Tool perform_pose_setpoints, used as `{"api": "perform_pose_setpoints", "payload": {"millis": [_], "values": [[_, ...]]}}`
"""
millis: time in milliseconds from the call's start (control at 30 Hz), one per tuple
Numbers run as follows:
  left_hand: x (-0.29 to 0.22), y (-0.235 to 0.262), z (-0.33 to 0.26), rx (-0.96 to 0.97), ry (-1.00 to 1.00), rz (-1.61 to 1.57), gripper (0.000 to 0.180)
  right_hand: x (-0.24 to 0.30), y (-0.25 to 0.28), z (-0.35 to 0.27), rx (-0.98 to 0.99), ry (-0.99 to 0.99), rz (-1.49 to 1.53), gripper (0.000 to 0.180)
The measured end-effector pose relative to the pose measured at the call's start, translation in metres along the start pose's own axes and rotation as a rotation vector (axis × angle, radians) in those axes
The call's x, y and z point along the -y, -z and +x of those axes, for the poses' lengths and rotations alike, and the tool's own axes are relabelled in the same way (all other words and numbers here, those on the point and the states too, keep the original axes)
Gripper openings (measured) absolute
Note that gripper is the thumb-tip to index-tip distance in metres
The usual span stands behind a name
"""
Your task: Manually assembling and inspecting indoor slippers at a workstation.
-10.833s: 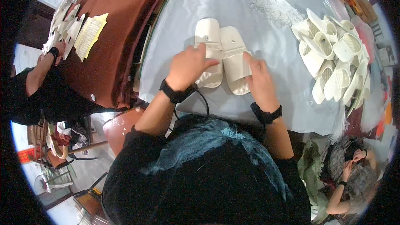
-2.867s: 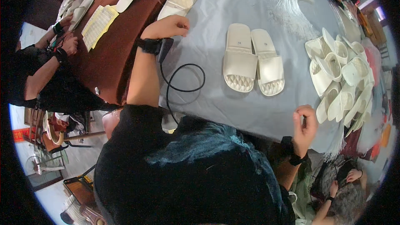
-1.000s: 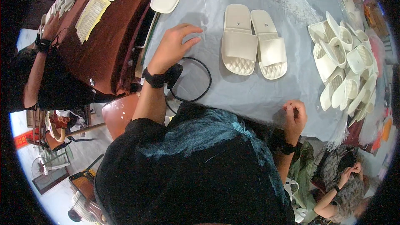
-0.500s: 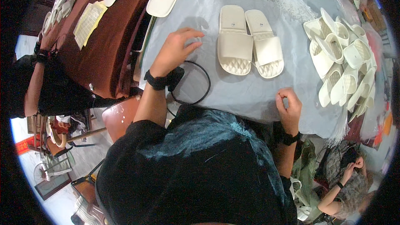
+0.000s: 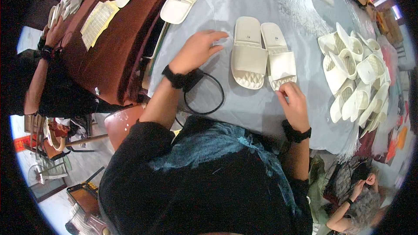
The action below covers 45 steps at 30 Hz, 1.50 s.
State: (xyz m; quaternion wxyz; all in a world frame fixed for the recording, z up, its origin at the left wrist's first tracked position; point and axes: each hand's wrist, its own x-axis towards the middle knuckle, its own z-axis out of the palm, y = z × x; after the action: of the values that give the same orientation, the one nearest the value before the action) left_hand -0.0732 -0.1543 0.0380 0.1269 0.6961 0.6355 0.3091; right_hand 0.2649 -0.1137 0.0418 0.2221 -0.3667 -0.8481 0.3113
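Observation:
Two off-white slide slippers lie side by side in front of me, their quilted open toes toward me. The left slipper (image 5: 250, 61) looks slightly bigger than the right slipper (image 5: 281, 63), which is turned a little. My right hand (image 5: 295, 106) is at the near toe end of the right slipper, with curled fingers closed over its edge; the fingertips are partly hidden. To the left of the pair, my left hand (image 5: 198, 51) hovers palm down, open and holding nothing, its fingers stretched toward the left slipper without touching it.
A pile of off-white slippers (image 5: 355, 72) lies on the right of the grey covered table (image 5: 244, 115). Another slipper (image 5: 179, 4) sits at the far left. Printed sheets (image 5: 98, 24) rest on a brown surface. A black cord (image 5: 223, 98) loops by my left wrist. Other people are nearby.
My right hand has moved forward and left to the right slipper's toe edge. My left hand has shifted slightly right. The view has tilted, so the table appears lower.

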Motion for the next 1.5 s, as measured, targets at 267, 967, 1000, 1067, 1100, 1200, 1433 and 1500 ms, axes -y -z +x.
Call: {"api": "perform_pose_setpoints", "payload": {"millis": [267, 967, 1000, 1067, 1100, 1200, 1433, 1500], "values": [[0.018, -0.029, 0.052, 0.061, -0.174, 0.281, 0.022, -0.002, -0.003, 0.002, -0.041, 0.033, -0.086, 0.014], [-0.059, -0.054, 0.152, 0.508, -0.242, -0.087, 0.014, -0.011, -0.001, 0.011, -0.067, 0.115, -0.032, 0.013], [-0.066, -0.059, 0.157, 0.588, -0.197, -0.014, 0.016, -0.013, -0.001, 0.011, -0.077, 0.114, -0.035, 0.013], [-0.070, -0.073, 0.164, 0.567, -0.322, 0.107, 0.020, -0.016, -0.001, 0.012, -0.048, 0.124, -0.045, 0.012], [-0.071, -0.080, 0.169, 0.541, -0.438, 0.225, 0.025, -0.017, -0.001, 0.012, -0.059, 0.123, -0.049, 0.012], [-0.073, -0.095, 0.180, 0.636, -0.419, 0.261, 0.028, -0.017, 0.000, 0.014, -0.067, 0.143, -0.068, 0.009], [-0.084, -0.113, 0.179, 0.637, -0.493, 0.422, 0.015, -0.024, 0.002, 0.012, 0.006, 0.149, -0.104, 0.011], [-0.082, -0.117, 0.178, 0.675, -0.459, 0.472, 0.015, -0.021, -0.001, 0.011, -0.014, 0.144, -0.113, 0.012]]}}
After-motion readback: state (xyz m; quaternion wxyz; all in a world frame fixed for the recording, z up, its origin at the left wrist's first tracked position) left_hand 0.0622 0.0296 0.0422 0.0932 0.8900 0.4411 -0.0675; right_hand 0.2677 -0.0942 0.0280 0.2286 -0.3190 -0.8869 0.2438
